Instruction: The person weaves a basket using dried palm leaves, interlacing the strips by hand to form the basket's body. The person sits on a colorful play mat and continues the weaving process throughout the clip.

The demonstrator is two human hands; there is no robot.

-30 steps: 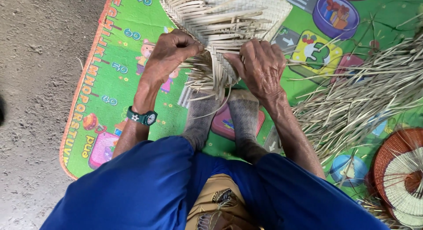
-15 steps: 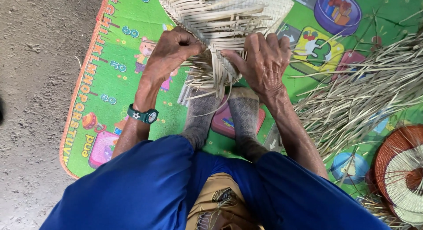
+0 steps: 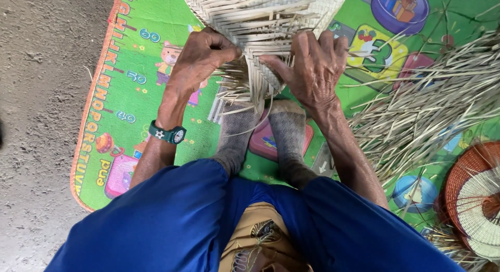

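Straw weave: a pale woven piece (image 3: 260, 17) is seen at the mat's top edge, its loose strip ends fanned downward toward the feet.
Mat: a green play mat (image 3: 140, 110) with an orange border is spread on grey ground (image 3: 41, 121); everything else is carried by it.
Left hand: the left hand (image 3: 200, 58) is curled into a closed grip at the weave's lower left edge, with strips pinched between thumb and fingers.
Right hand: the right hand (image 3: 315, 66) is laid against the weave's lower right edge, fingers bent over it and thumb pressed onto the strips; the weave is gripped.
Watch: a dark green watch (image 3: 167, 134) is worn on the left wrist.
Feet: two feet in grey socks (image 3: 260, 131) are set side by side just below the weave, with trailing strips touching them.
Loose strips: a heap of dry strips (image 3: 427, 100) is spread along the mat's right edge, near the right forearm.
Basket: a round reddish and white woven basket (image 3: 476, 194) is cut off at the mat's lower right corner.
Clothing: blue cloth (image 3: 172, 225) is seen over the knees at the bottom.
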